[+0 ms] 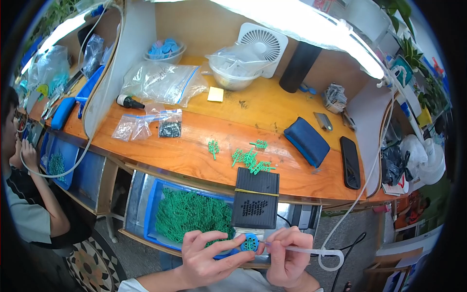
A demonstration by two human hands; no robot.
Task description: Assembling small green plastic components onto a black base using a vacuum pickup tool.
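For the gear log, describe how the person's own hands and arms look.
The left hand and right hand are ungloved, with no watch in view. A pale grey sleeve shows at the lower edge, leaving the left forearm partly bare.

The wooden desk (pixel 194 141) looks glossy, the black box (pixel 254 181) matt, the held tube (pixel 302 250) plastic

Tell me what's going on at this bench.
A person's left hand holds a small round blue piece with green on its face. The right hand holds a thin tool with a pale, looped tail, its tip pointed at the blue piece; contact is too small to tell. Green sprigs lie loose on the table, and more fill a blue tray below.
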